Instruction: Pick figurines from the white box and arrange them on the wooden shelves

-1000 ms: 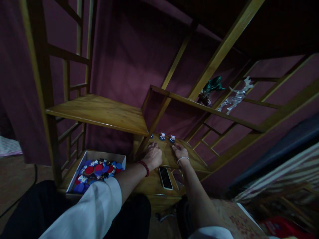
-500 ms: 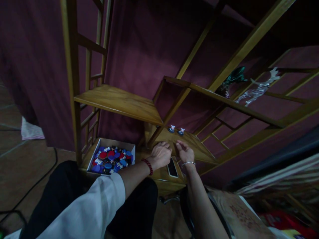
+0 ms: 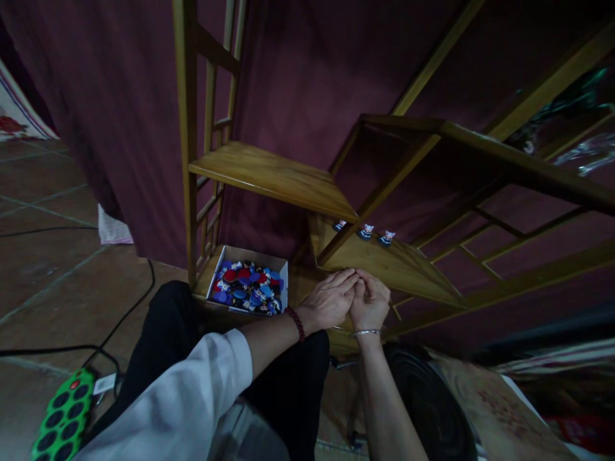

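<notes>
My left hand (image 3: 334, 298), with a dark red bead bracelet at the wrist, meets my right hand (image 3: 371, 299), which wears a silver bangle. Both hands have their fingers bent and drawn together at the tips, just in front of a low wooden shelf (image 3: 408, 269). Whatever lies between the fingertips is hidden. On that shelf stand small figurines with dark round bases: one figurine (image 3: 366, 232), a second figurine (image 3: 386, 238) to its right, and a third figurine (image 3: 339, 225) partly behind a post. Left of my hands, an open cardboard box (image 3: 284, 282) holds many small blue, red, white and black pieces.
Above the box juts a higher wooden shelf board (image 3: 273, 182), with an upright post (image 3: 185, 141) at its left. A green power strip (image 3: 65, 416) and black cables lie on the tiled floor. A black round seat (image 3: 427, 397) stands at the lower right.
My hands were apart and now touch at the fingertips. The view has swung left, bringing the power strip in. The phone seen below my hands before is now hidden.
</notes>
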{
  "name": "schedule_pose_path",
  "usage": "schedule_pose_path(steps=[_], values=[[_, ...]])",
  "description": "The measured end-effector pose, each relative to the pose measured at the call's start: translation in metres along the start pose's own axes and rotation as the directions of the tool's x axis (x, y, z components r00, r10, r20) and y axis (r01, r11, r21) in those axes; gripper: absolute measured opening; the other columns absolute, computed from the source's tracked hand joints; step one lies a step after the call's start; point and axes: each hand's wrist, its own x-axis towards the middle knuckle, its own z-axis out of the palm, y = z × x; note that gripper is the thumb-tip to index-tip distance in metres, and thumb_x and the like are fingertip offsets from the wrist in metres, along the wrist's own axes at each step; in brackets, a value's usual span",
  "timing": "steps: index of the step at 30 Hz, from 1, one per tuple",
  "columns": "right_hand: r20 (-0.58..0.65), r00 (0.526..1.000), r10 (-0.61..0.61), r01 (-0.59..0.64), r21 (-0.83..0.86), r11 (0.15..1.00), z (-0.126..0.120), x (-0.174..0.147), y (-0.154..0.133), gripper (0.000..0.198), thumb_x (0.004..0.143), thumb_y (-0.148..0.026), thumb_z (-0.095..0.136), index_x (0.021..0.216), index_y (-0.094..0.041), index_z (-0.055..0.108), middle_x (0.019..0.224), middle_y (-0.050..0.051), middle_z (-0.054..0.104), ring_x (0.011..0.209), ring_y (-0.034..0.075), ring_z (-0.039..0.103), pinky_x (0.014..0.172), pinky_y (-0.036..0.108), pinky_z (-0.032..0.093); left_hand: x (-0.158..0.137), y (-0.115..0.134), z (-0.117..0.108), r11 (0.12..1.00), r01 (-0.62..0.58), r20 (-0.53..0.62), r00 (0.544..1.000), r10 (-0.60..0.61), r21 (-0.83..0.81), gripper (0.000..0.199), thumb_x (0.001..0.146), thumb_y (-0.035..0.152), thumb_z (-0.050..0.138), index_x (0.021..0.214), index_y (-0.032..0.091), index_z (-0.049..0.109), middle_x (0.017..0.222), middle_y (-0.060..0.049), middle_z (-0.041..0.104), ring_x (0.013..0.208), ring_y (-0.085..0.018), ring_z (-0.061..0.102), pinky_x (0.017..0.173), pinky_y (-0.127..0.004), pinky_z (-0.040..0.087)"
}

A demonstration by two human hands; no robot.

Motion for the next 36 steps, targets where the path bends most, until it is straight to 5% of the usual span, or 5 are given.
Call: schedule_pose_path(steps=[11, 19, 25, 30, 36], values=[[-0.075, 0.997, -0.034, 0.033, -0.014, 0.999, 0.014, -0.041, -0.035, 0.03, 0.083, -0.024, 0.036, 0.099, -0.02, 0.061, 0.122, 0.008, 0.052, 0.115, 0.023, 0.042, 0.095, 0.045, 0.032, -0.039, -0.013, 0.0, 0.996, 0.046, 0.011, 0.999, -0.045, -0.081, 0.035, 0.088, 0.021, 0.031, 0.113, 0.009, 0.052, 0.135, -0.012, 0.04, 0.132, -0.017, 0.021, 0.105, -0.033, 0.03], [0.035, 0.998, -0.056, 0.054, 0.055, 0.997, 0.037, -0.079, -0.055, 0.03, 0.081, -0.017, 0.037, 0.092, -0.023, 0.064, 0.121, 0.007, 0.051, 0.114, 0.023, 0.042, 0.093, 0.046, 0.037, -0.078, -0.034, 0.022, 0.981, 0.185, 0.122, 0.977, -0.177, -0.058, 0.033, 0.086, 0.017, 0.036, 0.116, 0.01, 0.049, 0.126, -0.012, 0.048, 0.12, -0.016, 0.04, 0.103, -0.031, 0.033], [0.281, 0.959, 0.038, -0.1, 0.208, 0.973, 0.078, -0.112, -0.059, 0.033, 0.079, -0.014, 0.036, 0.096, -0.021, 0.064, 0.114, 0.008, 0.056, 0.107, 0.02, 0.049, 0.094, 0.039, 0.041, -0.116, -0.055, 0.027, 0.914, 0.407, 0.273, 0.878, -0.392, 0.003, 0.033, 0.081, 0.009, 0.038, 0.11, 0.009, 0.053, 0.117, -0.013, 0.054, 0.113, -0.018, 0.046, 0.096, -0.03, 0.04], [0.506, 0.86, 0.063, -0.201, 0.223, 0.954, 0.11, -0.129, -0.059, 0.033, 0.08, -0.013, 0.035, 0.094, -0.019, 0.064, 0.108, 0.007, 0.06, 0.1, 0.017, 0.055, 0.092, 0.032, 0.043, -0.141, -0.073, 0.024, 0.841, 0.536, 0.35, 0.777, -0.523, 0.068, 0.032, 0.074, 0.006, 0.043, 0.103, 0.009, 0.057, 0.109, -0.013, 0.058, 0.106, -0.018, 0.05, 0.093, -0.028, 0.041], [0.67, 0.723, 0.169, -0.281, 0.06, 0.958, 0.128, -0.139, -0.049, 0.031, 0.078, -0.011, 0.04, 0.098, -0.021, 0.062, 0.1, 0.003, 0.064, 0.093, 0.015, 0.06, 0.087, 0.027, 0.045, -0.168, -0.101, 0.021, 0.706, 0.683, 0.3, 0.644, -0.703, 0.188, 0.032, 0.077, 0.009, 0.04, 0.103, 0.012, 0.058, 0.109, -0.01, 0.06, 0.106, -0.018, 0.051, 0.092, -0.028, 0.04]])
